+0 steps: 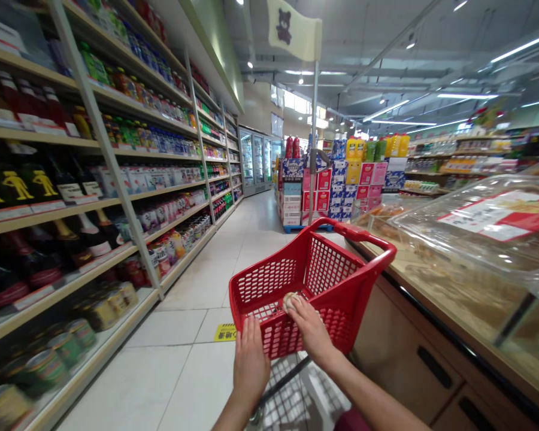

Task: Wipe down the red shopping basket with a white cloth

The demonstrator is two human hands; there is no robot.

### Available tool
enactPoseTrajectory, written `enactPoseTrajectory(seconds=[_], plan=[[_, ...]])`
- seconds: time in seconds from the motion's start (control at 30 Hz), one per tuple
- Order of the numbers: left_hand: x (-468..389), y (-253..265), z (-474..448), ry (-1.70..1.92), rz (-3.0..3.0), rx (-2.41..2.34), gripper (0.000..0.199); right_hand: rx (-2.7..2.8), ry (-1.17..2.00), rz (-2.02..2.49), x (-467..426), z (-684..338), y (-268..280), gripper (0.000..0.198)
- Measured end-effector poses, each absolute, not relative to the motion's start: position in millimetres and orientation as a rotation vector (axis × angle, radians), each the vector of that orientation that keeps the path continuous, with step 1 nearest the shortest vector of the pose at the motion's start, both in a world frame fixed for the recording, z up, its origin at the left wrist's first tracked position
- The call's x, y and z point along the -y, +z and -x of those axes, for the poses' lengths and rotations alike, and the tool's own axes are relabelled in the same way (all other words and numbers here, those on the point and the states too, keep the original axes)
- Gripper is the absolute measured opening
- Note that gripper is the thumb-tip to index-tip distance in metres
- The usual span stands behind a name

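Observation:
A red plastic shopping cart basket (269, 276) with perforated walls stands in front of me. My right hand (309, 326) is closed over a crumpled off-white cloth (290, 301) at the basket's near rim. Part of the cloth bulges out past the fingertips. To the left, my left hand (251, 353) lies against the near corner of the basket. Its fingers are straight and side by side, tips at the rim, and the thumb is hidden. The basket's handle (363, 234) rises at the far right side. Below the basket, a dark frame bar and grey wire mesh show.
Shelves of bottles and cans (130, 197) line the left side. On the right runs a wooden counter (399, 347) with clear plastic covers (485, 221), close to the cart. Stacked drink cartons (309, 191) stand ahead. A yellow sticker (225, 332) marks the tiled floor.

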State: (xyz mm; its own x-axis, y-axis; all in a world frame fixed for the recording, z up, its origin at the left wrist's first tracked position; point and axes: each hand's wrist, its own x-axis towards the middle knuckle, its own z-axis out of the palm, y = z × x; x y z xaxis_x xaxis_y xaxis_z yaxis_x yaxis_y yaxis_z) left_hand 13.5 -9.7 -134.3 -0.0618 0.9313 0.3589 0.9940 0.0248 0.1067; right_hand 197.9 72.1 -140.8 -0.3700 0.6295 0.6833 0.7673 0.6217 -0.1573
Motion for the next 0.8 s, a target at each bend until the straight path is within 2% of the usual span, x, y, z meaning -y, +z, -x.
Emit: enactPoseTrajectory(seconds=[0.13, 0.43, 0.63, 0.8], plan=[[15.0, -132.9, -12.6, -0.475, 2.052, 2.106, 0.065, 1.938, -0.234, 1.244, -83.5, -220.3, -131.4, 0.042], [18.2, -113.6, -19.8, -0.501, 2.087, 2.178, 0.056, 2.036, -0.119, 1.060, -73.3, -189.8, -144.0, 0.039], [16.0, -118.9, -24.7, -0.454, 2.199, 2.134, 0.063, 1.992, -0.039, 1.156, -72.4, -192.0, -137.6, 0.037], [13.3, -136.7, -27.9, -0.446, 2.192, 2.163, 0.074, 2.151, -0.016, 1.018, -54.3, -175.0, -140.5, 0.036]])
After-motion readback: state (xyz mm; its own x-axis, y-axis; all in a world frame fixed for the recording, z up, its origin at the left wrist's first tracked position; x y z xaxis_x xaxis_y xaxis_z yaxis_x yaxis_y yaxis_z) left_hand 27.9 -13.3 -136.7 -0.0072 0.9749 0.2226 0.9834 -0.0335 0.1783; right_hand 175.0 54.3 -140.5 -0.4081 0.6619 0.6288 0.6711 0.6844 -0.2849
